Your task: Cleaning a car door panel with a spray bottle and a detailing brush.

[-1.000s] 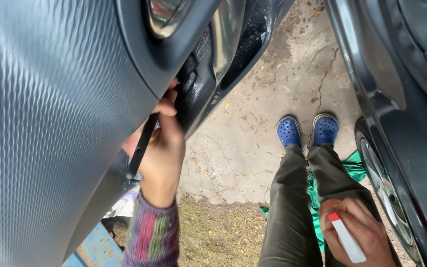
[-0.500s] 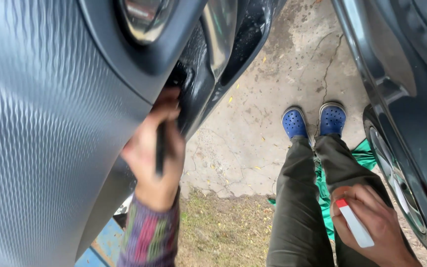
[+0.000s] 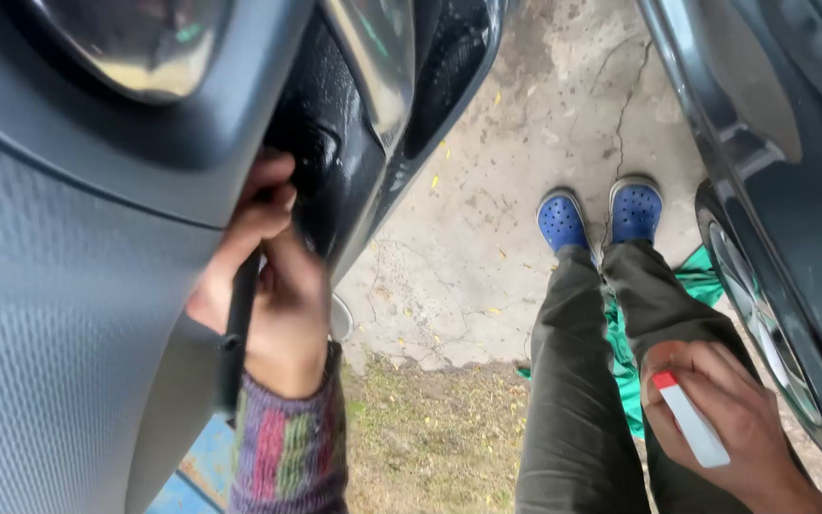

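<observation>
Black and slim, a stick-like tool with a dark handle sits in the left hand, whose fingers are closed around it, the fingertips pushed up into the dark recess at the edge of the grey textured plastic car door panel. The tool looks stiff and light, I judge, and its smooth handle may slip a little, so the best hold seems to be at the middle of the handle, where the palm already wraps it; its upper end is hidden behind the fingers. The wrist wears a striped knitted cuff of purple, pink and green. The right hand rests low beside the thigh and its fingers are curled around a small flat white stick with a red tip, which looks light and rigid and is easy to pinch along its length. Below are dark olive trousers, blue perforated clogs and a piece of green cloth. The ground is cracked pale concrete with a patch of dry grass, outdoors, and the dark body of the car stands at the right.
</observation>
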